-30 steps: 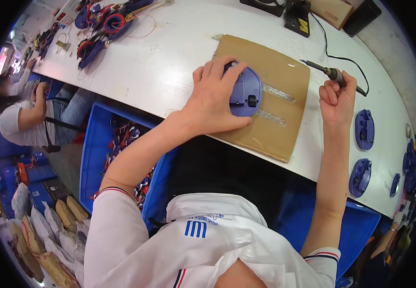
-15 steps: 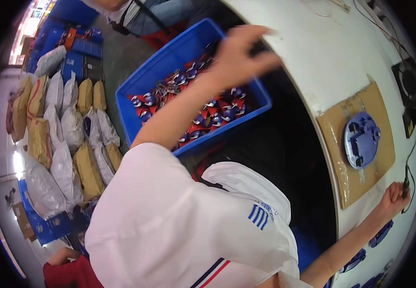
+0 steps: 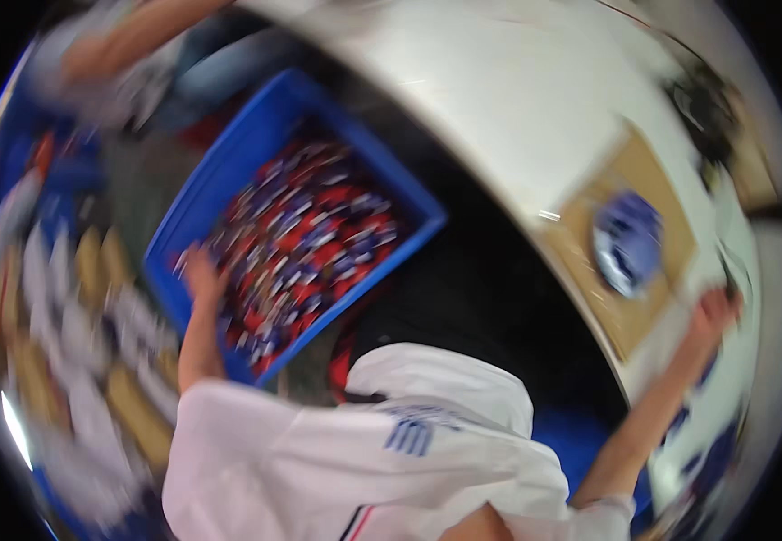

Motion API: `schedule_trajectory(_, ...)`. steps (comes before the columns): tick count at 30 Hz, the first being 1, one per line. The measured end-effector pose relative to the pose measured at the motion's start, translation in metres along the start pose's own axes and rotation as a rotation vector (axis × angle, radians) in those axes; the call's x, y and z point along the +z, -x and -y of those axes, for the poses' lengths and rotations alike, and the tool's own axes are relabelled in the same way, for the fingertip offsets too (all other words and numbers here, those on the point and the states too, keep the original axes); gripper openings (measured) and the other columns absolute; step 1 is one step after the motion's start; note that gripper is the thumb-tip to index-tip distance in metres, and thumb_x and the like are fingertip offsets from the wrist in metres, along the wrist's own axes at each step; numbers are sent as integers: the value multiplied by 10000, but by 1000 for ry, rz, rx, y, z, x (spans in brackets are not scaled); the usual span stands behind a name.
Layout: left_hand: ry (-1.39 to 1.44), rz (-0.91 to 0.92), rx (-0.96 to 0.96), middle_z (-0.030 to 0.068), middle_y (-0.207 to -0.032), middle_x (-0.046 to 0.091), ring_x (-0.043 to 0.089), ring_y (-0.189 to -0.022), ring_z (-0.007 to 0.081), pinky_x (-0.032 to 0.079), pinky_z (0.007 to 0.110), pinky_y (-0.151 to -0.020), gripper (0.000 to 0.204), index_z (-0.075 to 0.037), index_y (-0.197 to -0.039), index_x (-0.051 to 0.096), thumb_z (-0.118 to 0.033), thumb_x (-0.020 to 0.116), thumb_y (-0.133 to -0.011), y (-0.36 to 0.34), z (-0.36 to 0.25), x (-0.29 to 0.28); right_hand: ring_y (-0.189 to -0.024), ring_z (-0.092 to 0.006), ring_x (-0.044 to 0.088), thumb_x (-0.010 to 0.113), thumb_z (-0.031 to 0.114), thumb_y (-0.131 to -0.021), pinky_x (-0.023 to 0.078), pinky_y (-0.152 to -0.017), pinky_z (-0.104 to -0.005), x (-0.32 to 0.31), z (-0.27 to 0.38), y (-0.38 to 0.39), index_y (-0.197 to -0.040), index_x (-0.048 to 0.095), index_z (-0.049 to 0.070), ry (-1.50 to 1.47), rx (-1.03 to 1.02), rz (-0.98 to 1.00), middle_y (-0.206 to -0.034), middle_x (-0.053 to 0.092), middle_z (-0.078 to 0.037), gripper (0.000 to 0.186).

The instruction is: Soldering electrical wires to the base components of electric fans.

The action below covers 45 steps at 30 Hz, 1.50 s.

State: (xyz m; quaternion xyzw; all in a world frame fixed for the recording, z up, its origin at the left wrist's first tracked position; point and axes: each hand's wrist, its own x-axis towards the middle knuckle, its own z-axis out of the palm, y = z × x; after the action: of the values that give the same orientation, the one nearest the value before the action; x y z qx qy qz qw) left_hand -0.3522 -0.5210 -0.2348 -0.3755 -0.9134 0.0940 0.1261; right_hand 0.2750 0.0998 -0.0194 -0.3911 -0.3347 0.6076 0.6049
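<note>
L hand [image 3: 203, 272] 9 o'clock, at blue bin [image 3: 237, 162]; blurred, can't tell grip. R hand [image 3: 713, 311] ~3, curled on dk handle [image 3: 731, 287]. Shirt print [image 3: 409, 437] ~6, blue, illegible.

Left hand [image 3: 201, 275]: at left end of blue bin [image 3: 237, 167], blurred, grip unclear
Bin contents: heap of small parts [image 3: 310, 243], red, purple, white
Right hand [image 3: 713, 311]: right side of white worktop [image 3: 499, 99], closed round dark tool [image 3: 731, 290], smeared
Purple shell [image 3: 634, 236]: on brown cardboard [image 3: 643, 311]
Packages [image 3: 84, 334]: white and tan, far left
Co-worker's forearm [image 3: 147, 32]: upper left
</note>
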Motion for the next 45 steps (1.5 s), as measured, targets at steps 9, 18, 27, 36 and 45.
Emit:
schedule_trajectory(9,624,396,-529,187,-1155,559,565,-944,314,473,416,-801,666,-49,-1285,460,-474,604,-793,-71,-1,6,-405,-59,272,584,166,-807,196,-376,-201,81,19,21,-781,613,51,-386,356,-481,-547,476,-12,121)
schedule_trajectory(18,2290,351,-255,170,-1193,532,527,-914,281,427,386,-814,659,-47,-1349,390,-361,573,-799,-107,59,-206,-359,-47,243,570,212,-838,179,-365,-190,47,-4,19,-793,621,59,-271,4,-28,-514,426,27,168)
schedule_trajectory(27,2080,571,481,202,-1130,505,518,-841,283,423,382,-753,806,-4,-1302,400,-431,695,-685,-190,-115,-377,-336,-27,240,557,219,-847,165,-337,-185,41,13,10,-780,602,57,-306,-22,-57,-485,411,48,181)
schedule_trajectory(36,1991,718,1016,263,-1268,479,496,-1131,343,382,408,-989,726,66,-1352,356,-229,598,-735,-316,-287,-501,-338,-25,235,534,202,-855,166,-346,-187,35,14,8,-773,584,39,-344,-25,-68,-489,416,40,189)
schedule_trajectory(45,341,256,908,137,-1049,620,586,-935,294,480,319,-812,653,-75,-1180,608,-174,733,-547,-313,-382,-407,-384,-44,257,549,167,-842,202,-393,-192,30,10,4,-747,551,44,-394,-99,113,-529,437,8,155)
